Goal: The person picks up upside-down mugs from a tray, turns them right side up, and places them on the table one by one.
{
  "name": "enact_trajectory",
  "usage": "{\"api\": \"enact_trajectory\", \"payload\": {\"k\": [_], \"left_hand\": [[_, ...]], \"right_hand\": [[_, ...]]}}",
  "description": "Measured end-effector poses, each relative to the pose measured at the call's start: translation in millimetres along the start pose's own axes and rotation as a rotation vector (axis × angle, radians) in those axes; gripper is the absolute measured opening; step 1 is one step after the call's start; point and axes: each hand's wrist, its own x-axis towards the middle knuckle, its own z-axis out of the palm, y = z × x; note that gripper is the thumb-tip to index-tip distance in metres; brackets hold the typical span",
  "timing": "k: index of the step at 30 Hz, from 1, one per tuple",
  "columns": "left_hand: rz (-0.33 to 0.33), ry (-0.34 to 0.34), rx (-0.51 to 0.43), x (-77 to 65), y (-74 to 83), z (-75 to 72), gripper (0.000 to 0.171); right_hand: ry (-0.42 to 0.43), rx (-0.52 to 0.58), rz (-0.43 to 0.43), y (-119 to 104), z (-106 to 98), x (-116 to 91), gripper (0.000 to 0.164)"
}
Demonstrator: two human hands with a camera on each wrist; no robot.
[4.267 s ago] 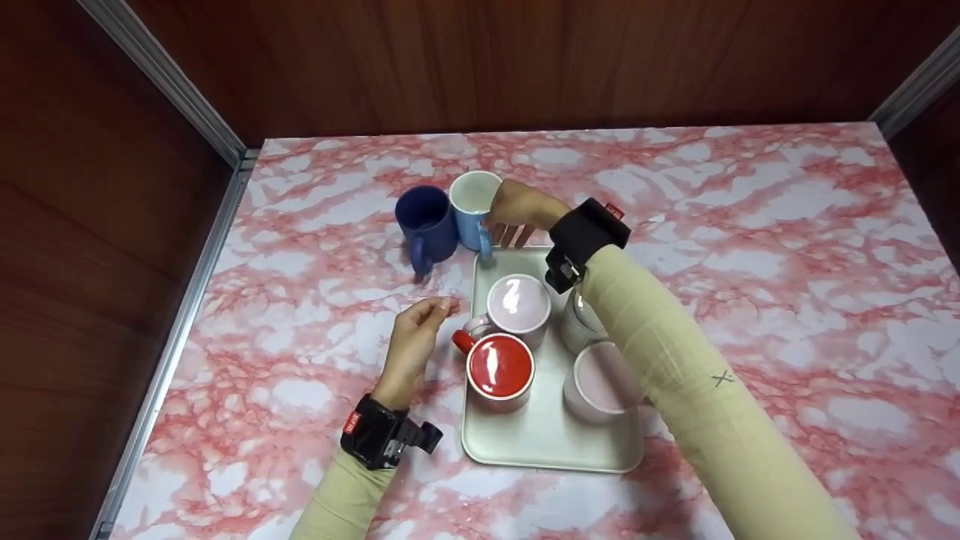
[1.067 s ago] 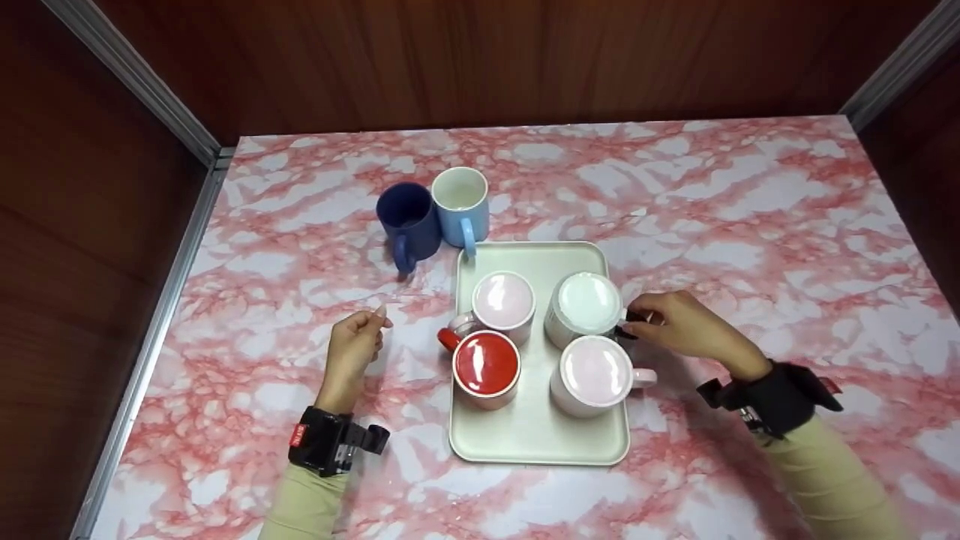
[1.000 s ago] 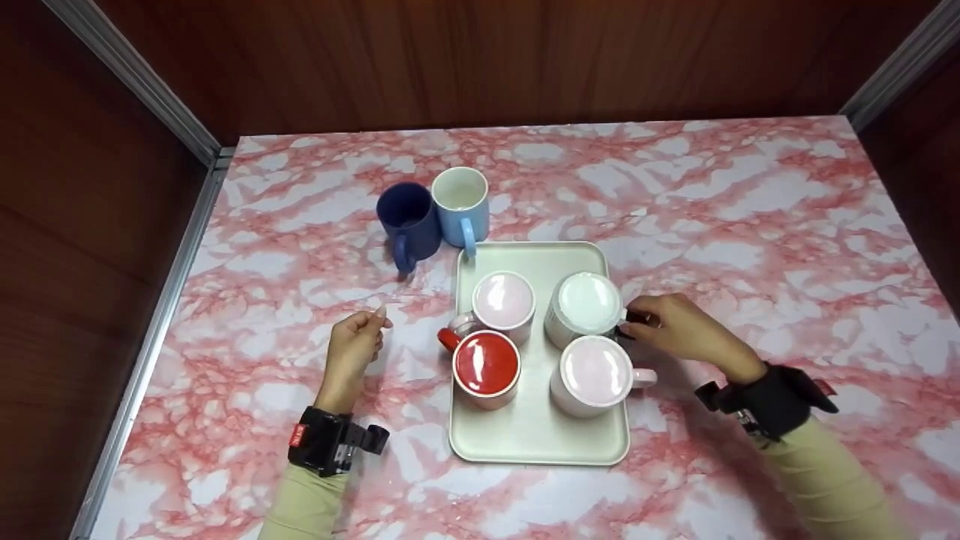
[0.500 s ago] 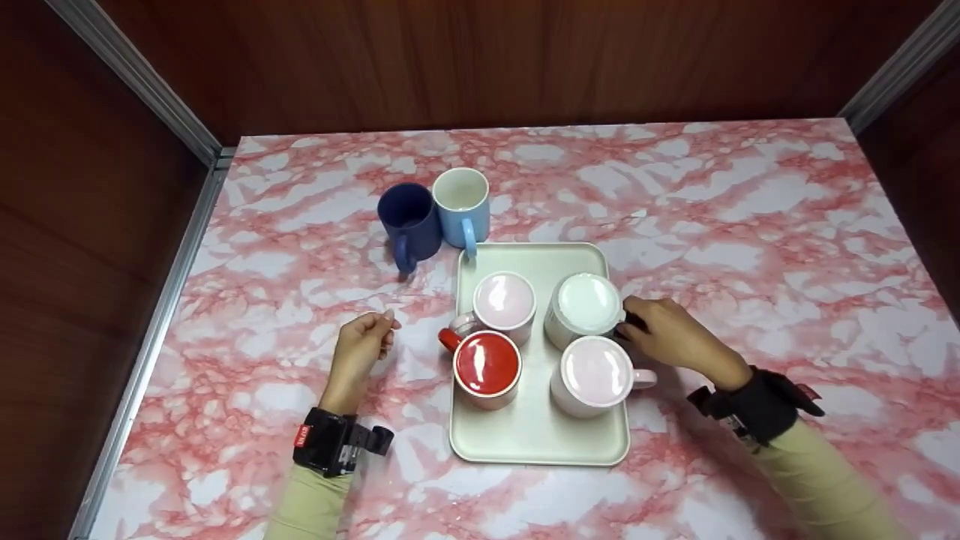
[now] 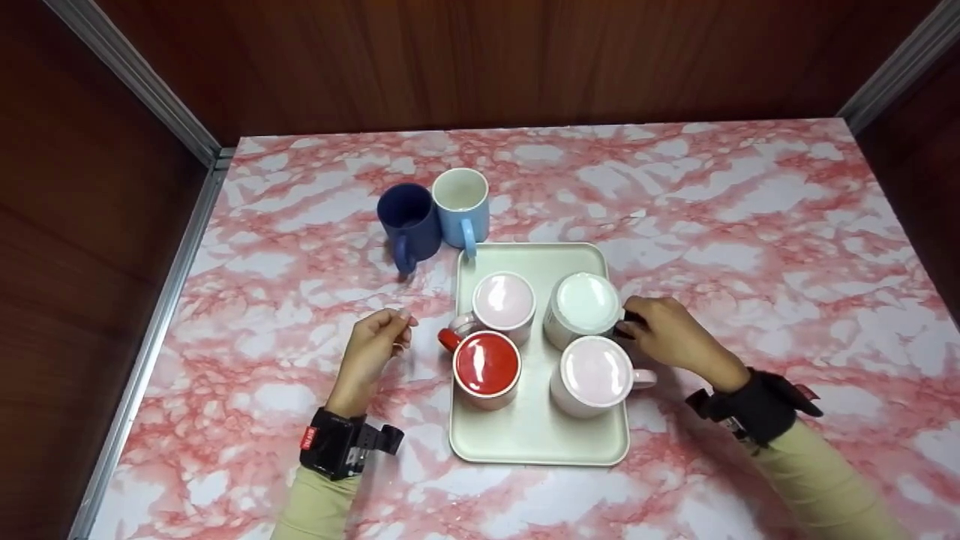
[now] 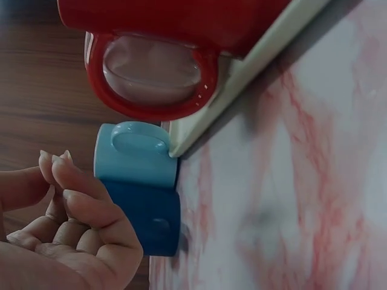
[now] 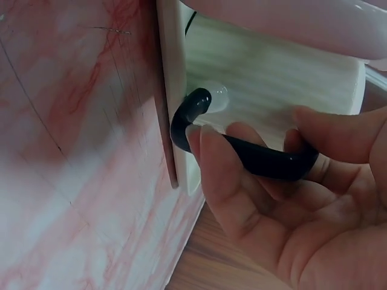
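In the head view my right hand point(image 5: 671, 337) reaches the right side of the tray point(image 5: 540, 442). Its fingers and thumb pinch the black handle point(image 7: 266, 158) of a white mug point(image 5: 586, 304) that stands base up there. To the left of the tray my left hand point(image 5: 375, 345) hovers with loosely curled fingers, thumb near the index fingertip, holding nothing. Closest to it is a base-up red mug point(image 5: 487, 365), its red handle point(image 6: 151, 112) pointing left over the tray's rim. One pink mug point(image 5: 504, 300) stands behind the red one, another pink mug point(image 5: 596, 375) in front of the white one.
Beyond the tray's back left corner, a dark blue mug point(image 5: 409, 221) and a light blue mug point(image 5: 461, 206) stand upright side by side, handles toward me. The marbled table point(image 5: 750, 225) meets brown wooden panels point(image 5: 525, 60) at the back and sides.
My right hand has gone from the light blue mug to the white mug's black handle, its fingers closing in further lately. The left hand has drifted right, toward the tray. The mugs stay put.
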Motion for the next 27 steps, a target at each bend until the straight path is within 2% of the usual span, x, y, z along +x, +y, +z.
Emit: {"api": "enact_trajectory", "payload": {"k": [10, 16, 19, 22, 27], "left_hand": [[0.046, -0.048, 0.034, -5.5, 8.9, 9.9, 0.023], [0.061, -0.084, 0.001, -11.2, 15.7, 16.1, 0.021], [0.068, -0.100, -0.019, -14.2, 20.5, 19.2, 0.019], [0.075, -0.112, -0.039, -16.9, 25.3, 22.3, 0.017], [0.104, -0.149, -0.073, -21.2, 32.6, 28.7, 0.015]], "right_hand": [[0.087, -0.021, 0.015, -1.2, -0.6, 0.1, 0.018], [0.142, 0.037, 0.073, -4.3, -7.0, 0.6, 0.020], [0.143, 0.128, 0.160, -8.1, -13.1, 0.6, 0.014], [0.131, 0.289, 0.269, -14.9, -21.3, 0.0, 0.008], [0.144, 0.572, 0.386, -27.5, -35.1, -0.9, 0.018]]}}
